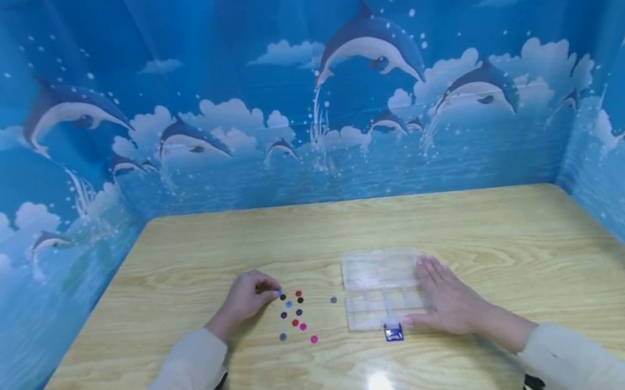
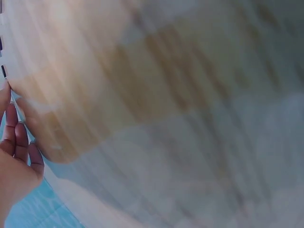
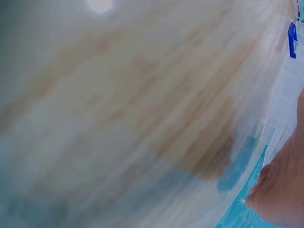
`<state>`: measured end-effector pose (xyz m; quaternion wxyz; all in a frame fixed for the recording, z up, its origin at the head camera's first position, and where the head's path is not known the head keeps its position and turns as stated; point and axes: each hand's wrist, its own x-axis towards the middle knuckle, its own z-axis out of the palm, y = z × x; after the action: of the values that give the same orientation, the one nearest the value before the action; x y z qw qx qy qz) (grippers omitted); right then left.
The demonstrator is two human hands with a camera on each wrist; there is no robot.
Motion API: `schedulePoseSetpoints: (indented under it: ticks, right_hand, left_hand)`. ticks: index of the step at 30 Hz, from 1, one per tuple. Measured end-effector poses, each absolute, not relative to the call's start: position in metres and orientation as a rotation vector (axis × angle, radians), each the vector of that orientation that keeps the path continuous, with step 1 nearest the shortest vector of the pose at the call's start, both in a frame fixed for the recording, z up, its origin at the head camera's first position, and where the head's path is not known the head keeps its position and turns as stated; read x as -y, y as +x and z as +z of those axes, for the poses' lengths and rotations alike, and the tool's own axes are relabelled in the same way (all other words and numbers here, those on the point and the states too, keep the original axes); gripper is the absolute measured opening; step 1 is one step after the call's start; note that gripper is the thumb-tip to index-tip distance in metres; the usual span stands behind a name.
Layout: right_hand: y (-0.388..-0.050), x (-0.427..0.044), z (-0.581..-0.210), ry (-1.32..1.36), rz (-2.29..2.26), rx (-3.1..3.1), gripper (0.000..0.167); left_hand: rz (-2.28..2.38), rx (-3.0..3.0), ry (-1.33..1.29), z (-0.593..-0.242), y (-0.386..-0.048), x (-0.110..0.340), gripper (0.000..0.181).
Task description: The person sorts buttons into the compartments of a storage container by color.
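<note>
My left hand (image 1: 250, 295) pinches a small blue disc (image 1: 279, 292) between thumb and forefinger, at the upper left of a loose group of small discs. Red (image 1: 295, 323), pink (image 1: 313, 339), black and dark blue ones lie flat there. In the left wrist view the hand (image 2: 19, 152) shows at the left edge, its fingertips low at the table. My right hand (image 1: 454, 298) rests with extended fingers against the right side of a clear plastic case (image 1: 379, 269), which lies with its lid opened back. A blue latch (image 1: 393, 332) sticks out from its front edge.
One greyish disc (image 1: 333, 300) lies apart, between the group and the case. The wooden table (image 1: 270, 236) carries all of these. Blue curtains with printed dolphins (image 1: 368, 43) hang behind the table and along both sides.
</note>
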<state>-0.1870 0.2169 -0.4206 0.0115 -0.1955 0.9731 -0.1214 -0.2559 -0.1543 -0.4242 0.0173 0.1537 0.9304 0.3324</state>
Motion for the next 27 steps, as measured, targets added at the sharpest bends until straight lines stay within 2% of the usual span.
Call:
schedulePoseSetpoints:
  ticks: [15, 27]
  right_hand:
    - [-0.1862, -0.2170, -0.4229, -0.609, -0.398, -3.041, 0.103]
    - [-0.1861, -0.2162, -0.4203, -0.596, -0.393, -3.034, 0.103]
  left_hand:
    - [1.024, -2.922, 0.484, -0.4268, -0.2581, 0.1560, 0.004]
    - [1.062, -2.915, 0.553, -0.4279, -0.2589, 0.1579, 0.009]
